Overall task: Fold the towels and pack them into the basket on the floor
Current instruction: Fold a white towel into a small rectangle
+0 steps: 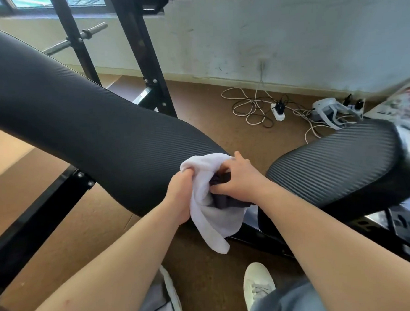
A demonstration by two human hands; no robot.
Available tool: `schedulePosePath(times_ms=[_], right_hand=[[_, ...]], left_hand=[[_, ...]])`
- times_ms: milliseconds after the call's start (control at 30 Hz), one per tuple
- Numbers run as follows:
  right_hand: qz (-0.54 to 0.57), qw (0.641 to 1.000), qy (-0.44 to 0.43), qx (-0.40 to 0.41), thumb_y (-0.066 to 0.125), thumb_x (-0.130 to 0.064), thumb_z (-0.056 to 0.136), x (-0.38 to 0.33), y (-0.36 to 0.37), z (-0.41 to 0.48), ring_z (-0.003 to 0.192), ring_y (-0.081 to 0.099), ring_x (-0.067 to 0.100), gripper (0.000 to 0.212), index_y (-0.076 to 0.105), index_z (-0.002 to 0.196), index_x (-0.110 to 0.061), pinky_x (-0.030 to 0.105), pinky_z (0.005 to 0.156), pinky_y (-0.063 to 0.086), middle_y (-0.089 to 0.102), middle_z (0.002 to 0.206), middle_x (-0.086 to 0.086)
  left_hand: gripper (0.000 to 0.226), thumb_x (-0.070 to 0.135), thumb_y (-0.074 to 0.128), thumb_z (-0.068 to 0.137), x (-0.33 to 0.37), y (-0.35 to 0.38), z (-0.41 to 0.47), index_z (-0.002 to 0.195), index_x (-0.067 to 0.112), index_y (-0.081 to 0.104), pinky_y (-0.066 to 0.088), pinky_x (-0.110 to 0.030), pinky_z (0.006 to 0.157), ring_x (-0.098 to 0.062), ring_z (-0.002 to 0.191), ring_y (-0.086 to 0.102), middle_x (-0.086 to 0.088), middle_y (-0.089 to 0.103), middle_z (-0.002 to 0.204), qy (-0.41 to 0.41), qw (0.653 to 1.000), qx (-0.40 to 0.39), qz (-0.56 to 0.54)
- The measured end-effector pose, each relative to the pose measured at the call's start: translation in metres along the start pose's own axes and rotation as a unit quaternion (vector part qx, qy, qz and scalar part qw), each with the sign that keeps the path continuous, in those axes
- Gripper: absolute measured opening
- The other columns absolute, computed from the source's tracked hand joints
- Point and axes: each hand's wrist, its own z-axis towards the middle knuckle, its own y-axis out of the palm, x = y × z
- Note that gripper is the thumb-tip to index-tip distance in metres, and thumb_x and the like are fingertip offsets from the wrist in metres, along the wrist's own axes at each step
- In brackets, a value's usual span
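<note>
A white towel (213, 222) hangs bunched in front of the gap between two black bench pads. My left hand (180, 197) grips its upper left part, fingers curled round the cloth. A dark cloth (221, 200), partly wrapped by the white towel, sits between my hands. My right hand (239, 179) pinches this dark cloth from the right, fingers curled. The towel's loose end droops toward the floor. No basket shows in this view.
A long black ribbed bench pad (79, 124) runs from upper left; a shorter seat pad (342, 169) lies right. Black steel uprights (144, 51) and a barbell (74, 42) stand behind. A power strip (277, 111) with tangled cables lies by the wall. My white shoes (257, 285) are below.
</note>
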Motion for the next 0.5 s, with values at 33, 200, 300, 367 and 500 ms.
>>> schedulePosePath(times_ms=[33,200,300,367,500], right_hand=[[-0.043,0.999,0.002,-0.01,0.071,-0.059,0.063,0.002,0.002,0.002,0.141,0.032,0.039,0.058,0.056,0.116,-0.044,0.058,0.104,0.044,0.031,0.155,0.008],[-0.103,0.993,0.038,0.043,0.061,-0.023,0.086,-0.005,0.003,0.003,0.15,0.013,0.041,0.068,0.035,0.146,-0.041,0.065,0.108,0.037,-0.001,0.169,0.006],[-0.112,0.993,0.045,0.009,0.06,-0.021,0.084,-0.003,0.004,0.005,0.147,0.016,0.044,0.084,0.02,0.154,-0.044,0.064,0.108,0.038,-0.004,0.168,0.006],[-0.099,0.993,0.047,-0.048,0.071,-0.031,0.076,0.0,0.008,0.006,0.146,0.02,0.047,0.099,0.013,0.155,-0.049,0.058,0.11,0.04,0.0,0.167,0.006],[-0.076,0.995,0.052,-0.037,0.075,-0.044,0.068,0.0,0.022,0.01,0.138,0.033,0.045,0.091,0.027,0.145,-0.051,0.056,0.104,0.046,0.028,0.154,0.007]], left_hand=[[0.043,0.029,0.056,0.076,0.0,-0.002,0.005,0.111,0.011,0.072,0.052,-0.049,0.099,-0.035,0.109,0.07,-0.022,0.071,0.12,0.007,1.0,0.007,-0.017],[0.035,0.031,0.056,0.093,0.002,-0.013,0.008,0.118,0.014,0.074,0.053,-0.052,0.101,-0.036,0.108,0.072,-0.016,0.074,0.116,0.007,0.999,-0.006,-0.053],[0.042,0.046,0.052,0.098,0.001,-0.025,0.005,0.12,0.017,0.073,0.053,-0.051,0.101,-0.034,0.109,0.071,-0.014,0.075,0.116,-0.027,0.997,-0.058,-0.038],[0.048,0.053,0.058,0.093,0.002,-0.031,0.004,0.125,0.02,0.068,0.053,-0.051,0.101,-0.03,0.111,0.07,-0.01,0.074,0.119,0.006,0.998,-0.057,0.015],[0.1,0.031,0.08,0.082,-0.006,-0.035,0.0,0.158,0.034,0.015,0.044,-0.032,0.099,-0.01,0.125,0.041,0.007,0.032,0.145,0.226,0.926,0.044,0.299]])
